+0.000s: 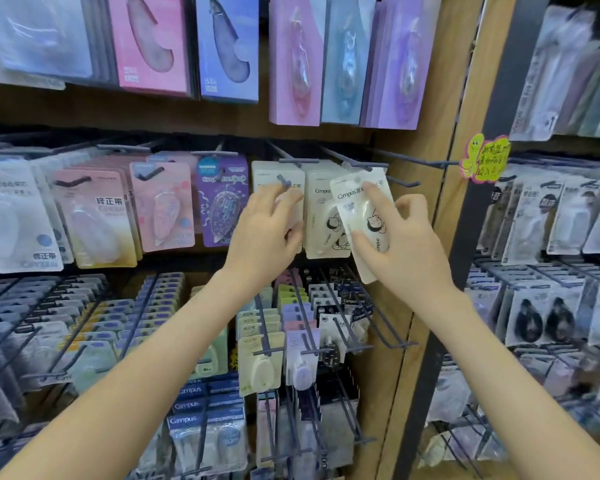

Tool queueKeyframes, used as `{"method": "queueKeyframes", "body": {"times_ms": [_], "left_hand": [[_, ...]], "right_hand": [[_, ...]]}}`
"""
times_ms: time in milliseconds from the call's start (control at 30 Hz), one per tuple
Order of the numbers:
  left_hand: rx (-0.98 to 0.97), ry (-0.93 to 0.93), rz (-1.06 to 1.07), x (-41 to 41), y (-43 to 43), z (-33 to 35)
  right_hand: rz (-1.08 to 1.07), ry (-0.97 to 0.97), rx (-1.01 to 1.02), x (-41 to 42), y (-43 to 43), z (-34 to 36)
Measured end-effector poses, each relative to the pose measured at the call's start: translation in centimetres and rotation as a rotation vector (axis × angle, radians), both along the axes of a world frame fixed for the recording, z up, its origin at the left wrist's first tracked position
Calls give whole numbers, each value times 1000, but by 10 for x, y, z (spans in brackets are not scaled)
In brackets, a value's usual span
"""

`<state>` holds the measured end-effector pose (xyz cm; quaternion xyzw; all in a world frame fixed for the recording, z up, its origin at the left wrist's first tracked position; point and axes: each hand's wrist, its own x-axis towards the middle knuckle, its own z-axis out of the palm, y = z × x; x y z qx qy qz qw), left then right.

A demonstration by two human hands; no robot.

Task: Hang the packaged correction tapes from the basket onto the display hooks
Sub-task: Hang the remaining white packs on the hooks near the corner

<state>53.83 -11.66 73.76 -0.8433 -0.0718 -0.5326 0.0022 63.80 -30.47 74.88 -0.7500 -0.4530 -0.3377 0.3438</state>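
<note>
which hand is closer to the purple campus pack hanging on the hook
Left. The left hand sits just right of the purple pack; the right hand is farther right, holding a cream pack.

Two hands (264, 233) (407, 247), one held cream pack (359, 206), one yellow note (484, 161)

Bare hook (404, 183) w/ free room rt of cream packs (318, 206); wooden post (461, 116) close beyond
</note>
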Motion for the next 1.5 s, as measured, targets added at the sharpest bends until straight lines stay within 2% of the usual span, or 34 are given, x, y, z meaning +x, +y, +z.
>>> {"method": "queueKeyframes", "body": {"times_ms": [133,300,700,867,1000,1233,1333,1500], "left_hand": [[115,104,156,10,10,-14],[172,111,249,13,19,-21],[259,40,232,22,30,-26],[282,-11,215,26,33,-26],[279,-27,195,28,34,-28],[270,-39,167,31,34,-29],[271,-32,160,31,36,-30],[263,-13,150,31,38,-30]], "right_hand": [[-12,50,10,-9,4,-5],[-52,74,-9,-20,5,-8],[-138,41,-76,-27,16,-15],[-127,152,-16,-23,12,-13],[-75,115,-71,-26,13,-13],[-205,34,-50,-29,19,-14],[-227,94,-80,-28,26,-11],[-123,300,-128,-8,52,-5]]}}
